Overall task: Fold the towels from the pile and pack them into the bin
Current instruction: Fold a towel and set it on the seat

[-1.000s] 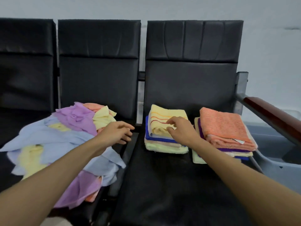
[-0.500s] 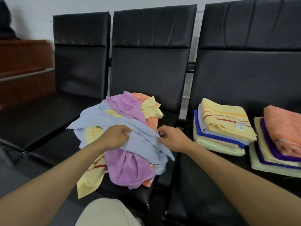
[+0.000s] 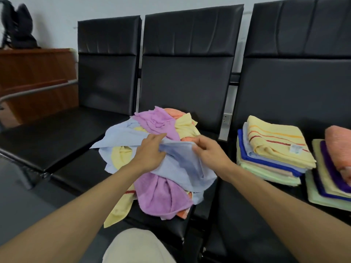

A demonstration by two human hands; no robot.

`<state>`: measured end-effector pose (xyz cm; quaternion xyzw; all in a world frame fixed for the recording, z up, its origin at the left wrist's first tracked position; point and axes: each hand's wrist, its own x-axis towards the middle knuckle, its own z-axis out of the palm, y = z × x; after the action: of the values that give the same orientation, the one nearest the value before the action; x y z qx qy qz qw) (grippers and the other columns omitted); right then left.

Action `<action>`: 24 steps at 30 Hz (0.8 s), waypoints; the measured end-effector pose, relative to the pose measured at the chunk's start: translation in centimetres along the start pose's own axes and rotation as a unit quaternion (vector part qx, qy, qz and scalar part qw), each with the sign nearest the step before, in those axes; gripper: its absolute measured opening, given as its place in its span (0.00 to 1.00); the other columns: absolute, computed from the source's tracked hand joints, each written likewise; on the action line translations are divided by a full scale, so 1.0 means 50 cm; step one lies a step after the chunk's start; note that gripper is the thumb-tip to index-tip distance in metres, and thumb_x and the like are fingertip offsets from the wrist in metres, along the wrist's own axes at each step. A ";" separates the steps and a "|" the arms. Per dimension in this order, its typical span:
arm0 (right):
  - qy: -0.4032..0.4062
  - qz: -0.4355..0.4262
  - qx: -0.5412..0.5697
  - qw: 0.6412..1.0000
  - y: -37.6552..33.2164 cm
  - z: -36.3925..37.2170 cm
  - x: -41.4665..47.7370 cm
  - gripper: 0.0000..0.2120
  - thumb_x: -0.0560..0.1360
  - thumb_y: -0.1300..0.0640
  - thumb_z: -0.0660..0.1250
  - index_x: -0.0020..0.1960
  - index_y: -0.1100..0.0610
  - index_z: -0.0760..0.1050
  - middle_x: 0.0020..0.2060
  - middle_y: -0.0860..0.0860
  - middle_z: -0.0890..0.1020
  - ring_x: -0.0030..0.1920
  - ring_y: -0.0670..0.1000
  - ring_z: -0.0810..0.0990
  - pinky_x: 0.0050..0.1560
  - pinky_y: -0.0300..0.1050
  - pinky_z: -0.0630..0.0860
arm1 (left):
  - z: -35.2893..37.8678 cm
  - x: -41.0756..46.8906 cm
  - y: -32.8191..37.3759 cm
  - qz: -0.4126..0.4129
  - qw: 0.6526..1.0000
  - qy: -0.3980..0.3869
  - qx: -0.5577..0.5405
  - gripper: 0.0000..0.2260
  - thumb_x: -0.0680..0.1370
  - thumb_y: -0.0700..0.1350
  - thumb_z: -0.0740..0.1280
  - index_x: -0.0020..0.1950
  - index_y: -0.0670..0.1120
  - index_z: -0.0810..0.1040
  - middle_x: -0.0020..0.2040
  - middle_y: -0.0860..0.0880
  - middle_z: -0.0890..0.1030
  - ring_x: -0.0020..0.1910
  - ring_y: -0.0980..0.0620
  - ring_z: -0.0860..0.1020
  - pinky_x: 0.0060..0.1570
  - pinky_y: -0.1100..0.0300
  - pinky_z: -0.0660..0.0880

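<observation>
This is looking like a waiting room or office lobby rather than a home. A row of black padded seats (image 3: pixel 182 73) is standing side by side against a plain pale wall (image 3: pixel 57 8), in the manner of public bench seating, with a grey metal armrest (image 3: pixel 38 90) closing its far left end. A reddish wooden cabinet (image 3: pixel 34 69) is sitting beyond it, carrying a dark bag (image 3: pixel 17 25), and a wall socket (image 3: pixel 227 118) is showing between two seat backs.

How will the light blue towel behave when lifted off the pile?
Likely floppy: the light blue towel sags and creases between the left hand and right hand. Probably light: it looks thin. It may drag neighbours, lying tangled in the pile.
</observation>
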<state>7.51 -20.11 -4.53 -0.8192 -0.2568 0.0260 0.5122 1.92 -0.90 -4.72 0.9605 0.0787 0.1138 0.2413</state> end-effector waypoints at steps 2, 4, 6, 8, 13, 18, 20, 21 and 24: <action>0.012 0.019 0.092 0.996 -0.030 -0.027 -0.008 0.07 0.81 0.61 0.59 0.50 0.61 0.75 0.42 0.52 0.80 0.43 0.48 0.78 0.44 0.40 0.74 | 0.001 0.003 0.011 0.007 1.000 0.000 -0.001 0.23 0.82 0.42 0.59 0.77 0.50 0.61 0.74 0.46 0.65 0.73 0.43 0.60 0.71 0.46 0.60; 0.030 0.043 0.143 0.988 -0.048 -0.054 -0.014 0.08 0.82 0.60 0.58 0.51 0.61 0.75 0.43 0.53 0.79 0.43 0.48 0.77 0.43 0.39 0.74 | -0.001 0.005 0.023 0.014 1.000 -0.008 -0.004 0.19 0.83 0.45 0.57 0.75 0.51 0.64 0.74 0.48 0.67 0.72 0.43 0.61 0.70 0.46 0.60; 0.046 0.069 0.183 0.980 -0.056 -0.084 -0.023 0.09 0.82 0.59 0.58 0.50 0.59 0.76 0.45 0.54 0.80 0.45 0.50 0.77 0.46 0.43 0.75 | -0.003 0.004 0.041 0.029 0.999 -0.011 0.026 0.16 0.83 0.48 0.58 0.71 0.52 0.70 0.70 0.50 0.72 0.70 0.45 0.65 0.66 0.49 0.62; 0.063 0.093 0.221 0.969 -0.055 -0.110 -0.037 0.10 0.82 0.59 0.58 0.48 0.56 0.78 0.47 0.54 0.82 0.48 0.52 0.78 0.49 0.46 0.77 | -0.002 0.003 0.057 0.040 0.998 -0.013 0.056 0.14 0.82 0.49 0.59 0.68 0.53 0.73 0.65 0.51 0.75 0.67 0.46 0.68 0.60 0.52 0.63; 0.136 0.223 0.339 0.904 -0.025 -0.185 -0.070 0.09 0.77 0.61 0.60 0.40 0.55 0.76 0.38 0.53 0.79 0.41 0.54 0.77 0.41 0.45 0.74 | 0.022 0.001 0.081 0.063 0.991 -0.013 0.119 0.15 0.81 0.48 0.61 0.68 0.55 0.72 0.65 0.52 0.74 0.65 0.48 0.69 0.53 0.55 0.60; 0.070 0.226 -0.019 0.971 0.044 -0.210 -0.090 0.10 0.78 0.57 0.63 0.41 0.59 0.78 0.39 0.52 0.79 0.42 0.51 0.76 0.40 0.42 0.72 | 0.046 -0.015 0.044 -0.021 0.995 0.035 0.093 0.17 0.79 0.44 0.61 0.69 0.48 0.69 0.67 0.45 0.68 0.66 0.44 0.65 0.62 0.52 0.61; -0.015 0.188 -0.141 0.972 0.060 -0.191 -0.091 0.10 0.79 0.55 0.62 0.48 0.57 0.82 0.45 0.49 0.81 0.48 0.49 0.77 0.44 0.41 0.73 | 0.052 -0.020 0.012 -0.075 0.994 0.074 0.041 0.15 0.78 0.40 0.61 0.66 0.45 0.70 0.64 0.43 0.70 0.64 0.42 0.66 0.60 0.51 0.64; -0.044 0.177 -0.185 0.966 0.066 -0.174 -0.083 0.11 0.80 0.54 0.62 0.51 0.56 0.82 0.48 0.49 0.81 0.50 0.49 0.77 0.47 0.41 0.73 | 0.052 -0.022 -0.006 -0.106 0.990 0.088 0.013 0.14 0.78 0.40 0.61 0.63 0.44 0.71 0.62 0.42 0.71 0.63 0.42 0.68 0.59 0.51 0.65; -0.093 0.125 -0.286 0.946 0.071 -0.114 -0.047 0.13 0.79 0.49 0.63 0.56 0.55 0.79 0.54 0.50 0.81 0.54 0.51 0.78 0.53 0.44 0.74 | 0.049 -0.023 -0.038 -0.155 0.981 0.108 -0.035 0.06 0.77 0.41 0.61 0.53 0.44 0.74 0.55 0.43 0.77 0.55 0.42 0.73 0.53 0.50 0.71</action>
<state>8.64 -27.09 -5.36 -0.9506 -0.1956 0.0912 0.2230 1.29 -0.57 -7.96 0.9098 0.2477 0.1808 0.2797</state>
